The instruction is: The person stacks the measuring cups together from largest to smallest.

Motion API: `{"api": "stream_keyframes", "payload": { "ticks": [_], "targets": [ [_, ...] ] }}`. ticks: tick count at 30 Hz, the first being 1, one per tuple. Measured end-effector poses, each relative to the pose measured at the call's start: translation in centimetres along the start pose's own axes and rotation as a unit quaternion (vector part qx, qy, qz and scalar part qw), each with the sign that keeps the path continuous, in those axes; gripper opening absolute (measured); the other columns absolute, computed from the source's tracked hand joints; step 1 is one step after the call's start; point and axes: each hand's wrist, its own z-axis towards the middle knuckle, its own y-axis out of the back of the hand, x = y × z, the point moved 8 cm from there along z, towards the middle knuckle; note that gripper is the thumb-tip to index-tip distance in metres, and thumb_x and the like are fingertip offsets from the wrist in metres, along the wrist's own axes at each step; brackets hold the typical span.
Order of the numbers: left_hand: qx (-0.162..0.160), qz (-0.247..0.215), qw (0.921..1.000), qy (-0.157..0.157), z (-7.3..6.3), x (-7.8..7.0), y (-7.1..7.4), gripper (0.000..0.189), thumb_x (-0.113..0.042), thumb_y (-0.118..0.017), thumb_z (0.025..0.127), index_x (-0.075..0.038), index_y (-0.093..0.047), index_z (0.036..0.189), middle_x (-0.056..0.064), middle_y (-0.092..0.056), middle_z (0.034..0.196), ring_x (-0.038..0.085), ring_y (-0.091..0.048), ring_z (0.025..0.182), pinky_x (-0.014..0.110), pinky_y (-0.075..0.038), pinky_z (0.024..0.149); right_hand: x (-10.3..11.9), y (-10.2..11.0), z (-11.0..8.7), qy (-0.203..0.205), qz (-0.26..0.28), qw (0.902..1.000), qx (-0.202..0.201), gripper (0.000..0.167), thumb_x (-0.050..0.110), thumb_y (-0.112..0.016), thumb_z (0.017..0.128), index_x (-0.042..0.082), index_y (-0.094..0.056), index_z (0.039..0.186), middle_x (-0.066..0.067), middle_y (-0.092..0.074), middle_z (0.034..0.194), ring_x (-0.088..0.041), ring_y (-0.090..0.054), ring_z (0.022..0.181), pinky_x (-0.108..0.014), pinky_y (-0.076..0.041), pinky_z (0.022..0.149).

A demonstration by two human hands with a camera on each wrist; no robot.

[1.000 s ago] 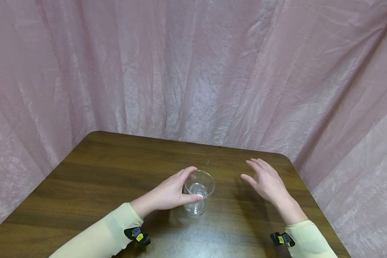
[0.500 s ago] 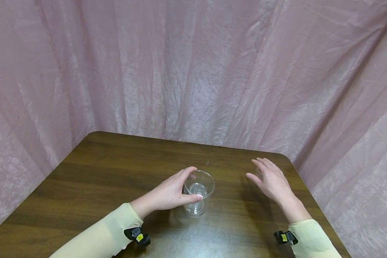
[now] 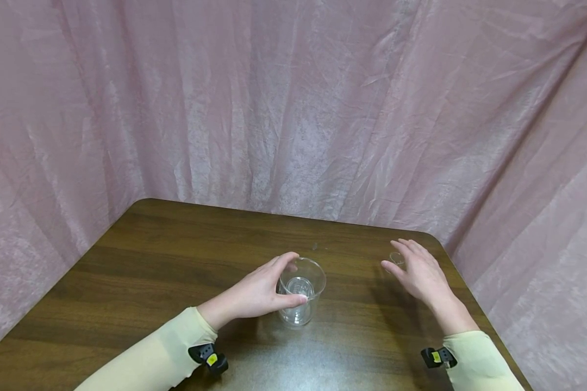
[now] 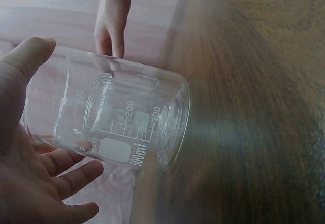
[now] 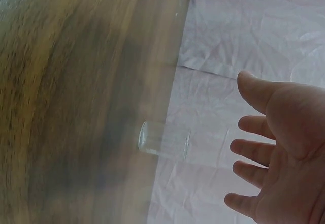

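Note:
A clear glass beaker (image 3: 300,293) marked 500ml stands upright on the wooden table, near the middle in the head view. My left hand (image 3: 256,290) grips it near the rim, thumb on the near side and fingers on the far side. The left wrist view shows the beaker (image 4: 127,117) close up, with white graduations. To the right, my right hand (image 3: 420,274) hovers over the table, fingers apart and holding nothing. Just beyond those fingers stands a smaller clear glass vessel (image 5: 165,141); in the head view its rim is partly hidden by the hand.
The dark brown wooden table (image 3: 176,255) has rounded far corners. Pink curtains (image 3: 293,108) hang behind it and along both sides. A faint small clear mark or object (image 3: 315,246) lies beyond the beaker, too indistinct to tell.
My right hand has moved a little to the right, and more of the small glass vessel's rim now shows beside its fingers. The left hand and the beaker have stayed still.

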Motion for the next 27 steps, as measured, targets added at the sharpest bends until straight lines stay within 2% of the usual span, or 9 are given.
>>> {"api": "stream_keyframes", "payload": {
  "ticks": [9,27],
  "targets": [
    [0.002,-0.002,1.0000,0.004,0.0,0.0,0.0,0.093,-0.060,-0.083,0.093,-0.010,-0.045,0.161,0.007,-0.068,0.143,0.031,-0.062,0.138,0.058,-0.050,0.111,-1.1,-0.3,0.1,-0.006,-0.003,1.0000,0.000,0.070,0.039,-0.075,0.106,-0.003,-0.054,0.158,-0.033,-0.048,0.162,-0.054,-0.036,0.154,-0.071,-0.028,0.122],
    [0.004,-0.003,1.0000,0.007,0.0,0.1,-0.1,0.093,-0.060,-0.083,0.094,-0.010,-0.044,0.162,0.008,-0.068,0.144,0.032,-0.062,0.138,0.058,-0.050,0.110,-2.8,-1.0,0.5,-0.015,-0.012,0.9997,0.013,0.070,0.040,-0.073,0.107,-0.005,-0.053,0.157,-0.034,-0.049,0.160,-0.056,-0.039,0.151,-0.073,-0.032,0.119]
  ]
}}
